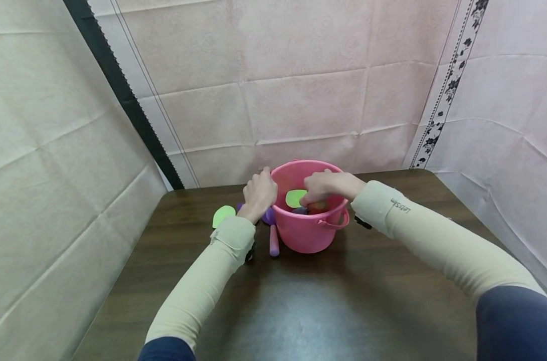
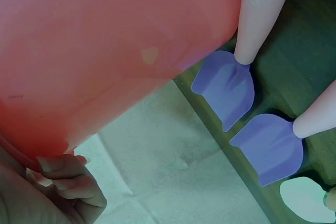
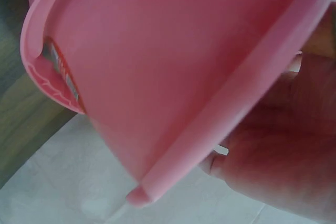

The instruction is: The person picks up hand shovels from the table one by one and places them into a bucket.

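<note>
A pink bucket (image 1: pixel 307 235) with a pink side handle (image 1: pixel 341 220) stands on the table. My left hand (image 1: pixel 260 192) grips its left rim, with fingers curled at the edge in the left wrist view. My right hand (image 1: pixel 320 185) reaches inside over the right rim, fingers bent downward. Beside those fingers lie a light green blade (image 1: pixel 296 198), a dark piece and a reddish piece (image 1: pixel 317 207). The bucket wall hides the right fingertips in the right wrist view, so I cannot tell what they hold.
Left of the bucket lie two purple toy shovels with pink handles, a nearer one (image 2: pixel 226 87) and a farther one (image 2: pixel 270 148), and a light green one (image 2: pixel 307 199). The brown wooden table (image 1: pixel 273 311) ends at pale cloth walls (image 1: pixel 300 110).
</note>
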The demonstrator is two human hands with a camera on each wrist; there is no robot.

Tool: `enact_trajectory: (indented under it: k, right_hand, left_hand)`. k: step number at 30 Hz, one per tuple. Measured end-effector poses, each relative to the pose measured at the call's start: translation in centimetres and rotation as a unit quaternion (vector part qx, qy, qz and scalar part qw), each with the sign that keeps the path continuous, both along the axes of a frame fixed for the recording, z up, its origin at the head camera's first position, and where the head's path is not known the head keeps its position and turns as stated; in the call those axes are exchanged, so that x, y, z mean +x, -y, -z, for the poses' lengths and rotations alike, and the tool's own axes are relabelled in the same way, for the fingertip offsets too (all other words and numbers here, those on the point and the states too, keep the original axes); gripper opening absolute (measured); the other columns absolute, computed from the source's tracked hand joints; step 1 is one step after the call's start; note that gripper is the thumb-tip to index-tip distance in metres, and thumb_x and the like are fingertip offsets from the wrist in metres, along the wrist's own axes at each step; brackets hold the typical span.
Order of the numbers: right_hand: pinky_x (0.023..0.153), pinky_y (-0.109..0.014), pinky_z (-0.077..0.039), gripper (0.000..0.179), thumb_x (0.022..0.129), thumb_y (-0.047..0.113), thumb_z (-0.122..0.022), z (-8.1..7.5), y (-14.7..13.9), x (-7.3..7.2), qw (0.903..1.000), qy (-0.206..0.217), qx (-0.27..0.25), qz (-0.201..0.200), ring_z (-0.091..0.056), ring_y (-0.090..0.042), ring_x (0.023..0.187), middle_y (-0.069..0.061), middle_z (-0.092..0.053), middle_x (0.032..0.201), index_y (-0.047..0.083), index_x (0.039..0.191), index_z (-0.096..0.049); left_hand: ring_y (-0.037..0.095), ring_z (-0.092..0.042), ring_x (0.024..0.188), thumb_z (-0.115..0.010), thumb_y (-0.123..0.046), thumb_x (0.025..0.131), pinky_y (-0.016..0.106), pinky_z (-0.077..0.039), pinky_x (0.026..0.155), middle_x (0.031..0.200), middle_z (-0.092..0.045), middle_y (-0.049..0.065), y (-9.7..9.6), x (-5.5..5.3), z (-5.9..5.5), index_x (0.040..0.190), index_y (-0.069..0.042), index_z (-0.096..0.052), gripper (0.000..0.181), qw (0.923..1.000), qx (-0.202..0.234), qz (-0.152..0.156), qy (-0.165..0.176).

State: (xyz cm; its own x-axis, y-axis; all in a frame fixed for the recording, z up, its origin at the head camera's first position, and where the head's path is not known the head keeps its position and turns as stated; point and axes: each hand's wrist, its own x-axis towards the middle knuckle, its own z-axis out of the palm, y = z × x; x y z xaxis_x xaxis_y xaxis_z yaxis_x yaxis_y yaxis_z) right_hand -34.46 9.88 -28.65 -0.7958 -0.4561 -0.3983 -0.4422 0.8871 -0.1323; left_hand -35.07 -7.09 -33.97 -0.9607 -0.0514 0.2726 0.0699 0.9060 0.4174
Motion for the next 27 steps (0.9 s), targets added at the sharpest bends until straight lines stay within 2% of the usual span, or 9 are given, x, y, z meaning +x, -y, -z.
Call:
enact_trajectory:
  k: [2,6,17,21,27]
  right_hand:
    - [0.088,-0.04,-0.029,0.04,0.089,0.037,-0.055,0.2,0.3,0.1,1.0,-0.006,0.007,0.0,-0.058,-0.019,0.063,0.003,-0.049,0.05,0.016,0.055,-0.051]
    - [0.098,-0.045,-0.026,0.041,0.09,0.038,-0.056,0.6,0.7,0.2,0.9999,-0.002,0.013,0.004,-0.053,-0.016,0.056,0.003,-0.047,0.05,0.016,0.056,-0.051]
    - [0.103,-0.048,-0.023,0.028,0.09,0.039,-0.057,1.5,1.1,-0.1,0.9993,0.019,0.004,0.031,-0.051,-0.016,0.055,0.002,-0.049,0.058,0.014,0.078,-0.056]
    - [0.106,-0.049,-0.023,0.02,0.089,0.034,-0.058,1.9,1.3,-0.1,0.9994,0.022,0.002,0.028,-0.056,-0.018,0.063,0.0,-0.053,0.066,0.013,0.086,-0.058]
    - [0.108,-0.051,-0.024,0.016,0.089,0.029,-0.058,2.7,1.6,-0.3,0.9999,0.015,0.002,0.0,-0.059,-0.021,0.086,-0.002,-0.061,0.081,0.014,0.094,-0.061]
  left_hand:
    - [0.035,-0.066,0.096,-0.038,-0.021,0.1,0.048,-0.051,0.079,0.104,-0.067,0.012,0.0,0.0,0.0,0.117,-0.014,-0.056,0.026,1.0,0.0,0.0,0.001]
    - [0.035,-0.066,0.097,-0.037,-0.022,0.1,0.048,-0.05,0.08,0.105,-0.067,0.012,0.0,0.0,0.1,0.118,-0.015,-0.055,0.027,1.0,0.0,0.001,0.004]
    - [0.034,-0.066,0.098,-0.037,-0.024,0.1,0.047,-0.05,0.08,0.104,-0.067,0.012,-0.2,-0.2,-0.4,0.115,-0.014,-0.055,0.025,0.9999,-0.002,0.005,0.01]
    - [0.034,-0.066,0.097,-0.038,-0.023,0.1,0.047,-0.05,0.08,0.102,-0.066,0.013,-0.2,-0.2,-0.5,0.114,-0.014,-0.055,0.024,1.0,-0.003,0.003,0.006]
    - [0.034,-0.066,0.096,-0.039,-0.023,0.1,0.047,-0.051,0.081,0.104,-0.066,0.012,-0.1,-0.1,-0.4,0.119,-0.013,-0.054,0.026,1.0,0.001,0.002,0.009]
